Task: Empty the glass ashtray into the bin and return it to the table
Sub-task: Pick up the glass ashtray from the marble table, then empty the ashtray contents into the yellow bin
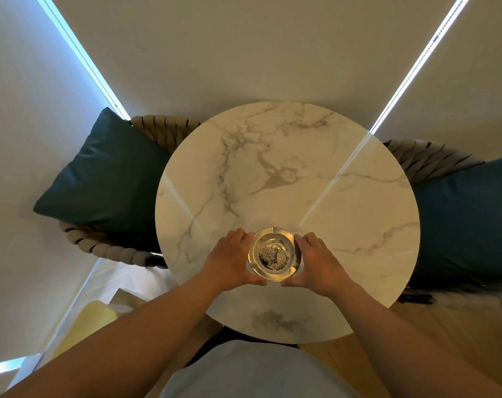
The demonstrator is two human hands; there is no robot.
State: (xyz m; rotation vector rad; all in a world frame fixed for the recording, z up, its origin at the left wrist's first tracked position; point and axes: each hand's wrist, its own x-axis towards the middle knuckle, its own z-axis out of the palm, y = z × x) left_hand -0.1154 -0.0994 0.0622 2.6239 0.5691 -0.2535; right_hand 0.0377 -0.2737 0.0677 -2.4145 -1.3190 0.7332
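One glass ashtray (274,254) sits on the near half of a round marble table (287,173), a little left of the table's middle line, with a patch of grey ash in its bowl. Two bare hands flank it: the left hand (229,261) cups its left side and the right hand (320,262) cups its right side, fingers curled round the rim and thumbs closing in along the near edge, so both hands are clasped on the glass. Whether the ashtray is raised off the marble cannot be told. Nothing else lies on the tabletop besides two bright streaks of reflected light. Two woven rope chairs stand beyond the table, one at far left (163,130) and one at far right (422,159), each carrying one dark teal cushion, left (106,173) and right (468,219). Pale wooden floor (445,326) shows at near right.
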